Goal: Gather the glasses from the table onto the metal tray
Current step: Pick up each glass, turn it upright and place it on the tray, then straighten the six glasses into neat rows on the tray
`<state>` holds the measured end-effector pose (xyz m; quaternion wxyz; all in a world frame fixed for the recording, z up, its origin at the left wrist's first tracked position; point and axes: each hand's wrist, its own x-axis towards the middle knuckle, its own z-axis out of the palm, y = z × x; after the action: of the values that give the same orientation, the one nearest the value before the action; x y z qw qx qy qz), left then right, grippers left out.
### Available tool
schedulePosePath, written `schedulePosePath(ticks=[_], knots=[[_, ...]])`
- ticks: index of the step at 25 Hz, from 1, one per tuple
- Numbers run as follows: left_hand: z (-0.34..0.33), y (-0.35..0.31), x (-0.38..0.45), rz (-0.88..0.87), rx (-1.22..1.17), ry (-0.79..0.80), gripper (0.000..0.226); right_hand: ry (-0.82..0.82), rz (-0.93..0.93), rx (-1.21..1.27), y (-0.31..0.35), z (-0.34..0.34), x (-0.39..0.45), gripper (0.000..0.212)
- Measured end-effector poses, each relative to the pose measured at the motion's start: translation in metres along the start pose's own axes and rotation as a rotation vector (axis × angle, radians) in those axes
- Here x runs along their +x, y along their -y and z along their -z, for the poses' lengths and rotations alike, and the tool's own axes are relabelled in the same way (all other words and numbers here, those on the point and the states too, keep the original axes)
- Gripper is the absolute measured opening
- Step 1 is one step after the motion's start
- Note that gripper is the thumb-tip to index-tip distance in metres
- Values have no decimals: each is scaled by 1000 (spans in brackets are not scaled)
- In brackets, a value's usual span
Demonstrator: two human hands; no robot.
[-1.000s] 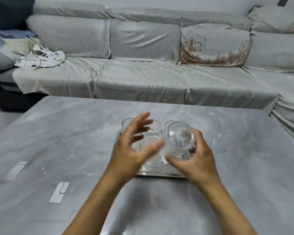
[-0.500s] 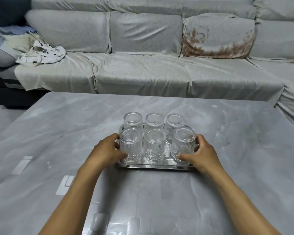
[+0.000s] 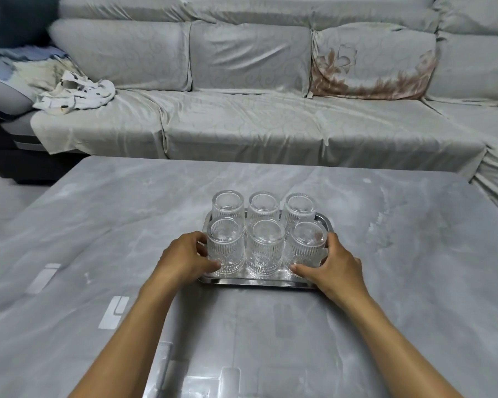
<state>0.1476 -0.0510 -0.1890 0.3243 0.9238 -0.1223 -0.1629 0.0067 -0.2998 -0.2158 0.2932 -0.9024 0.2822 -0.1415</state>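
Six glasses stand inverted in two rows on the metal tray on the desk; left hand and right hand grip clasps the outer front glasses.

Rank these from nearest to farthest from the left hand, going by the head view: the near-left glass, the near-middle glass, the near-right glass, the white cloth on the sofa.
1. Near-left glass: on the tray's left front corner, touching the left hand.
2. Near-middle glass: centre of the front row.
3. Near-right glass: right front corner, at the right hand.
4. White cloth: far back on the sofa's left end.
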Motion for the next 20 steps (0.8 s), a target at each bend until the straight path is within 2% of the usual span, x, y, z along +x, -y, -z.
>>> schedulePosePath(ticks=[5,7,9,11,13,15,17,20], knots=[[0,0,3,3,-2,5,39,-20,-17,-102,3,-7,-2,95],[1,2,2,14,-17,36,41,29,-14,-114,2,-6,-1,99],[0,3,4,14,-85,44,46,182,-12,60,-2,6,3,104],[1,1,8,5,-305,-54,49,287,-34,350,-9,24,9,100],[6,-4,14,61,-740,-130,45,231,-118,601,-17,35,17,91],[3,-9,18,122,-1052,-76,36,192,-230,811,-18,32,22,84],[-4,-10,19,165,-1119,39,44,215,-292,901,-14,21,24,79],[-11,-9,21,173,-1100,100,51,215,-313,981,-8,6,26,78]])
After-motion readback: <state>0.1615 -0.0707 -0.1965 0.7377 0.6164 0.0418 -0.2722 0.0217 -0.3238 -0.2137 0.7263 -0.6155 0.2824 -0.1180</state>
